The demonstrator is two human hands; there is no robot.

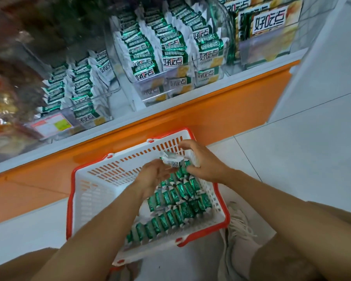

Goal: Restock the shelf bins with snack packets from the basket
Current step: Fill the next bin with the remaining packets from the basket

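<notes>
- two bare forearms reach in from the bottom edge, the left forearm (101,230) crossing above the basket and the right forearm (272,199) coming in over its right rim.
- left hand (155,174) and right hand (204,162) meet over the far right part of the basket, holding between them a clutch of white-and-green foil snack packets (173,160).
- left hand's fingers curl up under the clutch; it is blurred, so the exact grip is unclear.
- right hand curls over the clutch from the other side, gripping it, with white packet ends showing under its palm.
- rows of green foil packets (170,211) lie packed along the right half of the white slotted plastic basket with a red rim (109,173); its left half shows bare white floor.
- basket sits on the pale tiled floor (292,149), just in front of the orange shelf base (211,110).
- light-coloured laced shoe (241,226) rests just beside the basket's near right corner.
- above the white shelf ledge (130,126) stand clear plastic bins: a left bin (89,118) and a middle bin (148,94), both holding upright rows of matching packets, and a right bin (257,51) holding larger packs.
- pink-and-yellow price label (51,124) sits at the ledge to the left.
</notes>
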